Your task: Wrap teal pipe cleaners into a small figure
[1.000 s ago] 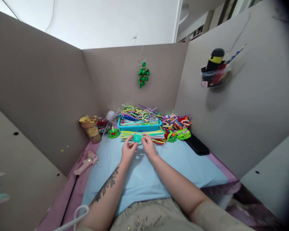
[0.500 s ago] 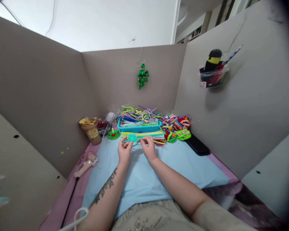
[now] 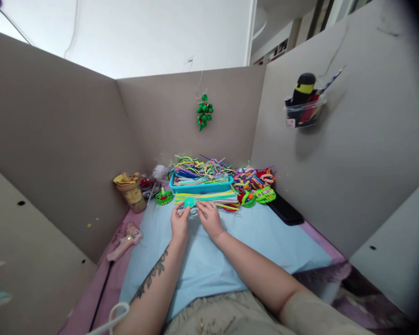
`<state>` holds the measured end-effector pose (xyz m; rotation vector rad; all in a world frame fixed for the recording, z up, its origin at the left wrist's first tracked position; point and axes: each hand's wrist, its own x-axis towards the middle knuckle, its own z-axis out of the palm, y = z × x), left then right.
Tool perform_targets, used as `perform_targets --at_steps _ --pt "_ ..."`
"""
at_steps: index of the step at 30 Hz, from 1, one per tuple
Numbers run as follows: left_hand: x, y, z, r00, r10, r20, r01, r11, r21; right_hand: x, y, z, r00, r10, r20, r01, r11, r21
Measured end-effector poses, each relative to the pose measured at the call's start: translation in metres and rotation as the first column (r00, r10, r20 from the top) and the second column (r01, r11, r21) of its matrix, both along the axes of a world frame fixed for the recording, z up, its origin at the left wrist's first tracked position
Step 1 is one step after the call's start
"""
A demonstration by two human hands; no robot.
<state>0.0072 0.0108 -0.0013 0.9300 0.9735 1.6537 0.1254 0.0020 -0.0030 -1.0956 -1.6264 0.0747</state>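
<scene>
Between my hands is a small, round turquoise piece that looks like coiled pipe cleaner. My left hand pinches its lower left side between thumb and fingers. My right hand is closed at its right edge, fingertips together on what looks like the same turquoise strand. A loose loop of it hangs below, between the hands. Just behind lies a row of straight yellow, white and pastel pipe cleaners. The exact grip of the right fingertips is too small to make out.
A blue tray heaped with pipe cleaners stands at the back. Green frog-like figures flank it. A black phone-like slab lies right. On the left are a pink glue gun and a cup. Grey panels enclose the table.
My right hand has moved left, closer to the turquoise piece, and its fingers now meet at the piece's edge. The left hand keeps its hold. The view has shifted slightly.
</scene>
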Motion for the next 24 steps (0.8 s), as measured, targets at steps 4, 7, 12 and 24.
perform_targets --at_steps 4,7,12,24 --pt "-0.0001 0.0019 -0.0034 0.998 -0.064 0.020 0.064 0.998 0.013 -0.0005 0.0023 -0.0034 1.000 -0.019 0.025 0.019 1.000 -0.010" --pt "-0.0002 0.0029 -0.0039 0.997 -0.070 0.024 0.069 0.998 0.013 -0.0001 0.0031 -0.0045 0.999 -0.023 0.034 0.024 1.000 -0.016" --pt "0.0001 0.0045 -0.0047 1.000 -0.010 -0.013 0.010 0.999 0.042 -0.0006 0.0030 -0.0036 1.000 -0.015 0.022 0.016 1.000 -0.017" --pt "0.0019 0.0012 -0.0017 0.999 -0.028 -0.040 0.030 0.999 0.039 -0.0013 0.0069 -0.0046 0.980 0.036 -0.197 -0.053 0.995 -0.083"
